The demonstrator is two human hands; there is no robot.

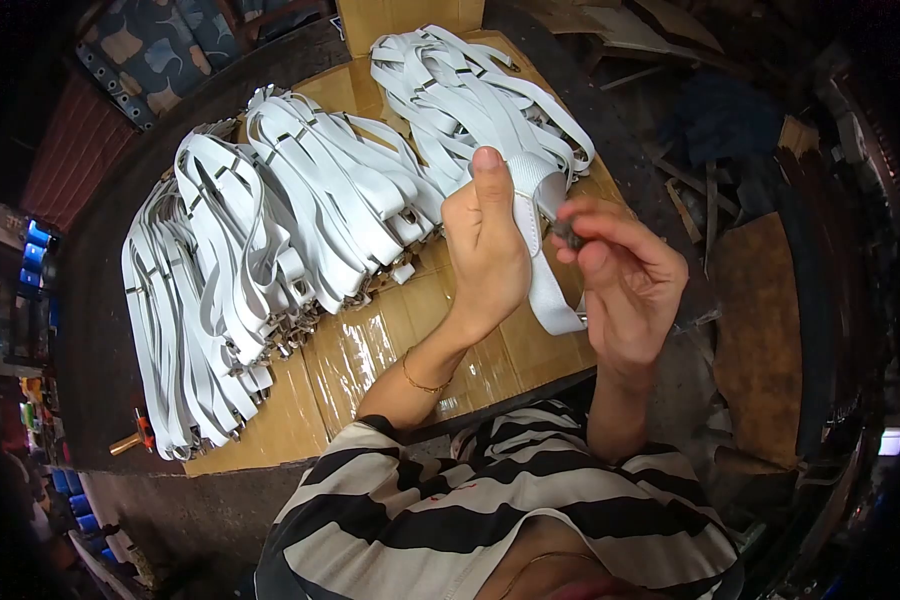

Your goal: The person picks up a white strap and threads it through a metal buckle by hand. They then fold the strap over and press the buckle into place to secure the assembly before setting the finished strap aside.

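Observation:
My left hand [488, 250] is closed round a white belt [550, 298] with its thumb pointing up. A stitched, rounded end of the belt shows beside the palm, and a loop of it hangs below between my hands. Just to the right, my right hand [630, 285] pinches a small dark metal-looking piece [567, 236] at the curled edge of the belt. Fingers cover most of that piece, so I cannot tell its exact kind. Behind my left hand lies a loose heap of white belts [450, 90].
Bundles of white belts [320, 165] with metal ends lie to the left on a cardboard sheet [370, 345] covering the table. A tool with a brass-coloured end [125, 444] lies at the table's left edge. A brown board [760, 340] and scraps stand at the right.

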